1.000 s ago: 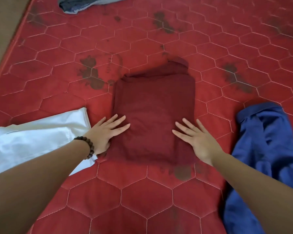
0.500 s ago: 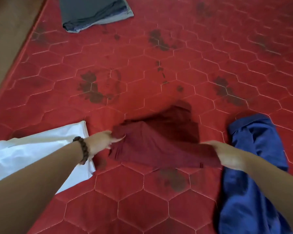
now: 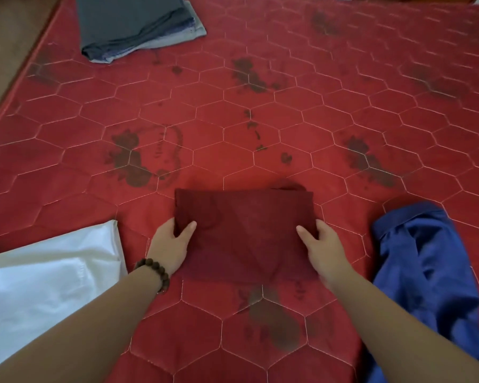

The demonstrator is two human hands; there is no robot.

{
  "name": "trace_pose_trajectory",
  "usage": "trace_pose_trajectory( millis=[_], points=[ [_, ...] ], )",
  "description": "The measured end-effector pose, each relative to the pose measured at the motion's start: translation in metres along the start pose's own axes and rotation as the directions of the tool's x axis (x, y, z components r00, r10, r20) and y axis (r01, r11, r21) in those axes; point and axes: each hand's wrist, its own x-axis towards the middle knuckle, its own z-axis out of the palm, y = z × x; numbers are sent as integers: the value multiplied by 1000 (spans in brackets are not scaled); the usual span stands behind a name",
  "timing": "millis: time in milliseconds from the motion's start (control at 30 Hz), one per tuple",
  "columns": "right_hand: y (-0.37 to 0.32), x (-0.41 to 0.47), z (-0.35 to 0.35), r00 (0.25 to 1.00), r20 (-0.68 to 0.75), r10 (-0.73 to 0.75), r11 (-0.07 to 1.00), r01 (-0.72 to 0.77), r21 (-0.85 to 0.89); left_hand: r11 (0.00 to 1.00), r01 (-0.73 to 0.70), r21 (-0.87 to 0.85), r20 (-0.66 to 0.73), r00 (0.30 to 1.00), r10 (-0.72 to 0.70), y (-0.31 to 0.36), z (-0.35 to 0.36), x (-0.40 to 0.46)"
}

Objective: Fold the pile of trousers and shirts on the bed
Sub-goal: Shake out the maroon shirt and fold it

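The maroon garment (image 3: 244, 233) has just been doubled over: a second ago it lay as a taller rectangle under flat palms, then its near edge was lifted, and now it sits as a shorter, wider packet on the red bed (image 3: 233, 114). The left hand (image 3: 172, 244) and right hand (image 3: 322, 248) each hold a side edge of it, thumbs on top and fingers tucked under, so each grip is closed on the cloth. To the garment's left lies a white item (image 3: 47, 275); to its right a crumpled blue garment (image 3: 423, 272), unfolded; far beyond it to the left, a folded grey stack (image 3: 138, 26). This piece looks about finished and probably ready to move to that stack, with the blue one waiting
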Motion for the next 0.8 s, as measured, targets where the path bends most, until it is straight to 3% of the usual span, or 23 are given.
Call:
trace_pose_trajectory(
  millis=[100,233,400,500,567,700,733,800],
  points=[
    [6,0,8,977,-188,-104,991,87,-97,998,-68,-5,-115,991,67,8,9,1],
    [11,2,18,952,-248,-180,965,122,-230,982,-64,176,-201,975,99,2,20,2],
    [9,8,21,934,-265,-240,947,166,-274,962,-93,255,-253,954,159,-2,20,0],
    [6,11,20,912,-291,-287,937,204,-285,974,-116,195,-305,937,172,0,18,2],
    [2,16,22,905,-307,-293,934,202,-294,978,-71,197,-321,938,133,1,17,5],
    [-3,15,25,935,-280,-218,917,98,-387,888,104,448,-338,939,60,7,15,5],
    [-4,12,26,921,-298,-250,887,94,-451,860,118,496,-380,920,93,10,15,2],
    [-7,6,30,843,-273,-463,730,188,-656,794,28,608,-420,860,291,17,20,-4]
  ],
)
